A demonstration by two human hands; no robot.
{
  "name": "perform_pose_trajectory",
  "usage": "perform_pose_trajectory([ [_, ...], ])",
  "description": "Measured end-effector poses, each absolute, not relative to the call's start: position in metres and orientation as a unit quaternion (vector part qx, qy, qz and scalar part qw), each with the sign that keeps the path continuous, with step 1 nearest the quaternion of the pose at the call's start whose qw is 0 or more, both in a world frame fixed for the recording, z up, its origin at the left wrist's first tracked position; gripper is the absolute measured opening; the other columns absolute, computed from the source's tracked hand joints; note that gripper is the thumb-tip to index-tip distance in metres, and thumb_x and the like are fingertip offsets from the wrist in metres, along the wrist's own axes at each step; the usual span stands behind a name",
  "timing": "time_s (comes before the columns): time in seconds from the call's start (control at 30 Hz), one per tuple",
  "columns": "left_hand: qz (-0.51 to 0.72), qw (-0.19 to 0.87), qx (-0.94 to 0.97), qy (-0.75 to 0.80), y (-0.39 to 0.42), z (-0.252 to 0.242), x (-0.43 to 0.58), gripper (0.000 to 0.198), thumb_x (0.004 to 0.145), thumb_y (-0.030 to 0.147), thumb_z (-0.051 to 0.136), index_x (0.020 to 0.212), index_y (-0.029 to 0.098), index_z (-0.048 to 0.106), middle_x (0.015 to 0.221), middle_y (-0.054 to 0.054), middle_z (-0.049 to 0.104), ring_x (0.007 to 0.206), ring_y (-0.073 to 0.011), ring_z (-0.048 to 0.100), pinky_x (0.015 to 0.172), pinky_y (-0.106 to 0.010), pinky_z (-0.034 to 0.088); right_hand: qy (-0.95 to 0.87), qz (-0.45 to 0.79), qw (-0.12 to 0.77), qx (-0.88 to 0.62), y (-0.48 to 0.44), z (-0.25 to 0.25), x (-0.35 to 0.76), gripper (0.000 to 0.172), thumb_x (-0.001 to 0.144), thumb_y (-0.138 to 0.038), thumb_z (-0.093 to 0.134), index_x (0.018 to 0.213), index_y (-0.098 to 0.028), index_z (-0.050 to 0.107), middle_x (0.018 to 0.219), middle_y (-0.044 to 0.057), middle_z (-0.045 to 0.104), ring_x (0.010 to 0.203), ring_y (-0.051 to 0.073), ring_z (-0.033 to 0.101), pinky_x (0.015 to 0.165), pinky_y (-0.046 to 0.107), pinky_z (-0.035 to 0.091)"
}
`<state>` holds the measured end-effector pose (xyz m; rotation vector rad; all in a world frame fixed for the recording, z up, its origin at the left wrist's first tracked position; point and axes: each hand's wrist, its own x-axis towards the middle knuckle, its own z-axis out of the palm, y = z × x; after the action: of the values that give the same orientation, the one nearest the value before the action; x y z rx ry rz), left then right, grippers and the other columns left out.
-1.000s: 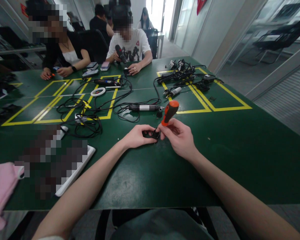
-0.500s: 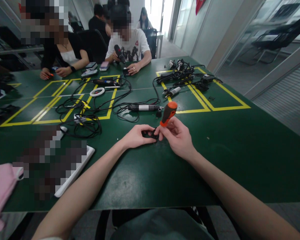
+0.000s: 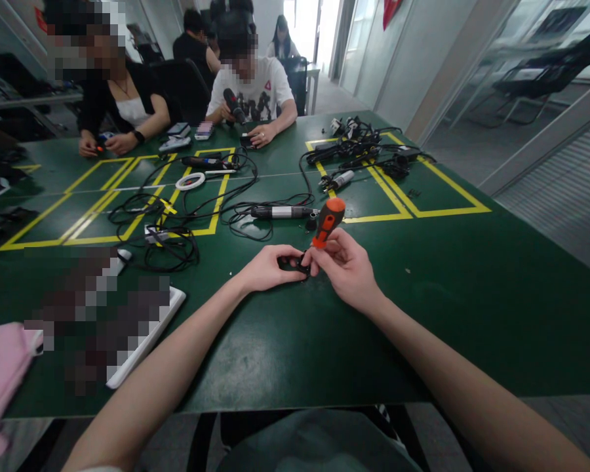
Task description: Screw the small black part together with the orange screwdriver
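Between thumb and fingers, my left hand steadies a small black part low over the table. Much of that part is covered by fingertips, so its kind is unclear. My right hand is closed on a screwdriver with an orange and dark grey handle. The handle leans up and slightly to the right, while its shaft and tip are hidden by the fingers close to the black part. Just beyond the hands lie a small black cylindrical piece and a silver and black pen-shaped electric tool.
Tangled black cables spread over the left of the green table. More cables and plugs are heaped at the far right. A white-edged object and pink cloth lie at left. Across the table, a person holds a power drill.
The screwdriver handle has shifted very slightly to the left and turned a little in my right hand. My left hand keeps its place on the black part.
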<state>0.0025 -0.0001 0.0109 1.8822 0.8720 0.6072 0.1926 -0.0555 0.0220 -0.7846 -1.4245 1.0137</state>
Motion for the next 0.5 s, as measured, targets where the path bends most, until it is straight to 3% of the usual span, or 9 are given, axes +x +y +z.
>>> perform_pose_trajectory([
  [0.23, 0.256, 0.477, 0.764, 0.351, 0.0009, 0.0092, 0.0013, 0.020, 0.074, 0.029, 0.084, 0.087, 0.015, 0.077, 0.083, 0.001, 0.071, 0.082, -0.0162, 0.062, 0.083, -0.029, 0.046, -0.628, 0.401, 0.573, -0.341, -0.0548, 0.0240, 0.1949, 0.010, 0.100, -0.025, 0.067, 0.092, -0.019, 0.067, 0.077, 0.001, 0.076, 0.060, 0.011, 0.067, 0.064, 0.026, 0.060],
  [0.5, 0.264, 0.482, 0.760, 0.348, 0.0002, 0.0071, 0.0021, 0.019, 0.075, 0.028, 0.084, 0.087, 0.015, 0.077, 0.085, 0.001, 0.072, 0.083, -0.0162, 0.063, 0.082, -0.029, 0.046, -0.645, 0.400, 0.558, -0.336, -0.0550, 0.0259, 0.1947, 0.029, 0.106, -0.039, 0.060, 0.086, -0.019, 0.067, 0.079, 0.002, 0.072, 0.059, 0.011, 0.066, 0.059, 0.025, 0.057],
])
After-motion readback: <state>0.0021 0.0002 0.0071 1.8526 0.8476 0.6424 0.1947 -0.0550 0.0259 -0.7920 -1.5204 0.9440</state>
